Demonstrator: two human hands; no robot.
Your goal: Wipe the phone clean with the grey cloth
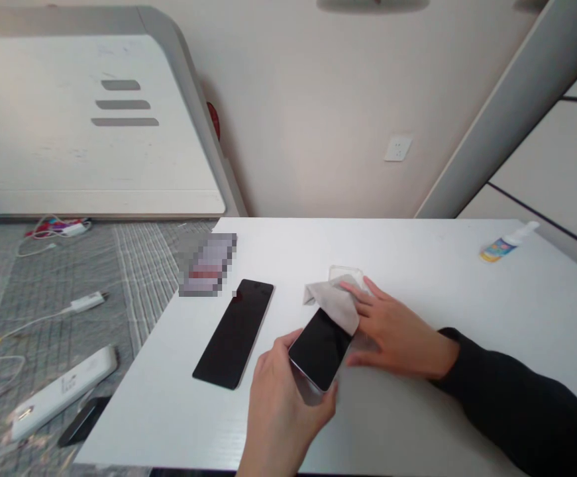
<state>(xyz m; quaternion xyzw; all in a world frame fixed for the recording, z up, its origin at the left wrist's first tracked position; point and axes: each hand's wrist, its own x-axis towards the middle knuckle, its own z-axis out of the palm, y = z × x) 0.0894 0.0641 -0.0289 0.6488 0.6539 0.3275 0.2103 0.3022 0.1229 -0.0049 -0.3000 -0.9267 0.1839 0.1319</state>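
My left hand [281,404] grips the near end of a smartphone [320,348], its dark screen facing up, just above the white table [417,278]. My right hand [395,331] presses a grey cloth [335,301] onto the phone's far end, fingers closed on the cloth. A clear phone case [345,273] lies on the table behind the cloth, partly hidden. A second, larger dark phone or tablet [236,331] lies flat to the left of my hands.
A small spray bottle [509,242] lies at the table's far right. A blurred card or box [209,264] sits at the far left corner. On the floor to the left lie a white power strip [64,391], cables, chargers and a dark device [82,422].
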